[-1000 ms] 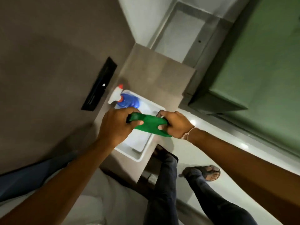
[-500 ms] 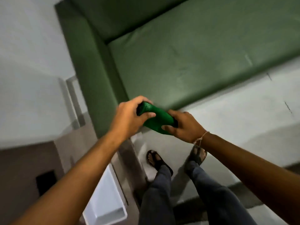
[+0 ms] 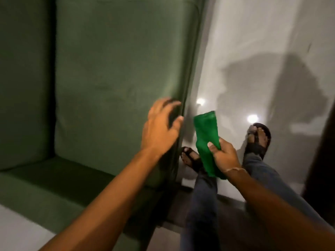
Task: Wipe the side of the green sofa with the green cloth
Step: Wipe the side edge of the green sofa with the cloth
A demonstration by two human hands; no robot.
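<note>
— What's nearest on my feed?

— My right hand (image 3: 222,153), fingers curled round the folded green cloth (image 3: 206,142), thumb pinching it. The cloth hangs over the pale floor (image 3: 253,51), between my sandalled feet (image 3: 257,140), just right of the green sofa (image 3: 117,69) and not touching it.

— And the left?

— My left hand (image 3: 161,127) is farther out, fingers spread, empty, over the cushion's front edge.

— Risks?

— I judge the grip covers only the lower part; the loose top could fold over mid-wipe. The picture's blurred, so I could land on the seat cushion instead of the side.

Bare forearms, a thin wrist thread (image 3: 233,169) — dark jeans (image 3: 199,205), black sandals (image 3: 258,140).
</note>
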